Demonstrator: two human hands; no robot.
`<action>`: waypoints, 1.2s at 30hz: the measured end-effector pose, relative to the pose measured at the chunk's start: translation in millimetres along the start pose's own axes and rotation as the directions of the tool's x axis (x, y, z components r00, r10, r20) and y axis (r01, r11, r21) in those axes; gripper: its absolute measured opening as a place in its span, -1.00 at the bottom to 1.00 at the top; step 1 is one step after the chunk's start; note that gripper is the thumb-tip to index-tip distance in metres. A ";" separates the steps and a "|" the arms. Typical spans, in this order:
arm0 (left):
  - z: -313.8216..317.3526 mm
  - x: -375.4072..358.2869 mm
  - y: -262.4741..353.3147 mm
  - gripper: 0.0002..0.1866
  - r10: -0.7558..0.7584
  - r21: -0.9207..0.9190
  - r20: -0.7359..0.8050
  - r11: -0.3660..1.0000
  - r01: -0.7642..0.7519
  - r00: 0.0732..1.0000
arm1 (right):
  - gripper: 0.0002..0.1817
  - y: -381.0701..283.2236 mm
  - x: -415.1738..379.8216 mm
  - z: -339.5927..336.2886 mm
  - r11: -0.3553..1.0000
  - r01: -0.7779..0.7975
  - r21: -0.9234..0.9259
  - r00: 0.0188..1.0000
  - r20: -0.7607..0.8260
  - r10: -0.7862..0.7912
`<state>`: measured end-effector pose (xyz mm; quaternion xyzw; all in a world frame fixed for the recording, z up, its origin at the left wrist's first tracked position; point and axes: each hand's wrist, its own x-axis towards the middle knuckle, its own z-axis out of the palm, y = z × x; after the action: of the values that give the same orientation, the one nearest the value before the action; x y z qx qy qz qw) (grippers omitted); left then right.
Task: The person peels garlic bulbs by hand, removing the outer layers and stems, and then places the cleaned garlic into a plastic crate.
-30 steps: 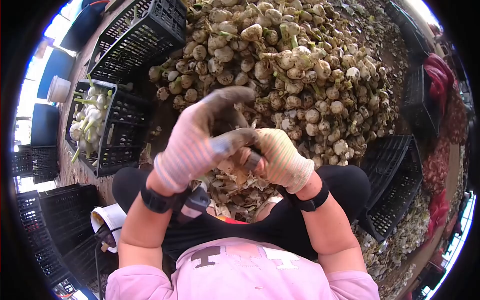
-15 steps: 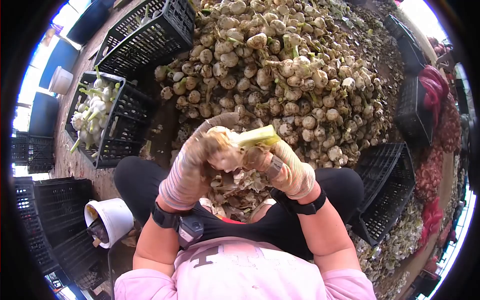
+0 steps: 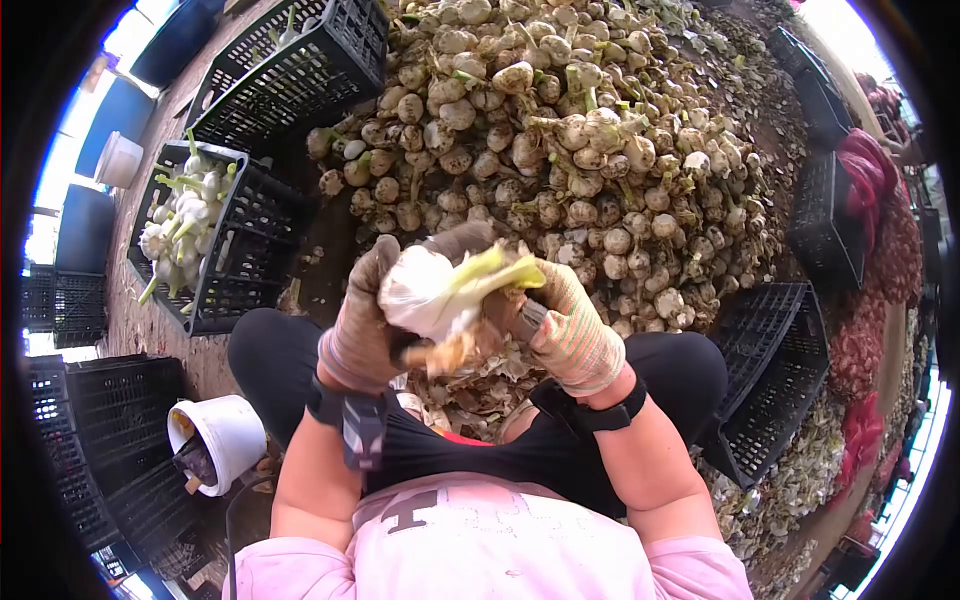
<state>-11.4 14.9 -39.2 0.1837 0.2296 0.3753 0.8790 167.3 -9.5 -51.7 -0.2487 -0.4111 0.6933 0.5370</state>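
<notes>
My left hand point(image 3: 362, 325), in a striped work glove with dark, dirty fingers, is closed around a garlic bulb point(image 3: 425, 292). The bulb is white and smooth on its visible side, and its thick pale-green stalk point(image 3: 505, 268) points to the right. Gloved as well, my right hand point(image 3: 572, 335) has its fingers closed at the stalk end of the bulb. A small grey piece point(image 3: 530, 318) shows at those fingers; I cannot make out what it is. Loose brown skin point(image 3: 440, 355), blurred, hangs below the bulb between both hands.
A large heap of dirty garlic bulbs point(image 3: 600, 150) lies ahead. At left, a black crate point(image 3: 245, 235) holds cleaner garlic, with another crate point(image 3: 320, 80) behind it. A white bucket point(image 3: 235, 440) stands at lower left, a tilted black crate point(image 3: 770, 370) at right. Peelings cover the floor between my feet.
The garlic bulb has turned, so its white side now shows. Brown skin has come loose and hangs under it. My left hand has shifted slightly left.
</notes>
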 end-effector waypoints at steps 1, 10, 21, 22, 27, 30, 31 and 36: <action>-2.5 2.0 2.5 -0.16 0.000 0.001 -0.003 1.000 0.000 1.000 | -0.49 1.8 1.1 -1.9 1.000 -0.001 0.003 1.000 0.001 0.001; 0.9 0.1 -11.5 -0.35 0.367 0.594 -0.060 0.761 -0.262 0.928 | -0.76 9.8 2.8 8.2 0.962 -0.259 -0.082 0.965 -0.069 0.254; -2.4 -18.7 -3.5 -0.29 0.282 0.510 -0.036 0.830 -0.225 0.959 | -0.58 -2.9 19.5 -38.1 0.974 -0.226 -0.013 0.927 -0.311 0.211; -1.5 -16.3 0.9 -0.28 0.342 0.541 -0.043 0.798 -0.266 0.939 | -0.51 5.7 15.9 -32.2 0.918 -0.196 -0.345 0.971 -0.201 0.131; -6.9 -22.5 12.9 -0.41 0.441 0.702 -0.012 0.642 -0.307 0.897 | -0.40 14.8 10.7 -14.3 0.634 0.188 -0.750 0.971 0.240 -0.004; -7.8 -13.7 7.3 -0.42 0.392 0.827 0.176 0.439 -0.352 0.903 | -0.54 -8.2 9.1 -1.2 0.717 -0.214 -0.664 0.961 -0.013 0.275; -4.4 -13.2 6.1 -0.41 0.359 0.894 0.175 0.331 -0.300 0.917 | -0.54 -6.3 9.8 -0.8 0.718 -0.219 -0.661 0.962 -0.022 0.274; 2.1 -4.5 -3.6 -0.35 0.220 0.878 0.203 0.391 -0.277 0.954 | -0.65 -7.9 15.2 -7.6 0.777 -0.414 -0.474 0.865 0.061 0.498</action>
<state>-11.0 8.9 -38.0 0.6646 0.3400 0.3170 0.5851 172.9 7.9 -47.7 -0.3926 -0.5334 0.7095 0.2407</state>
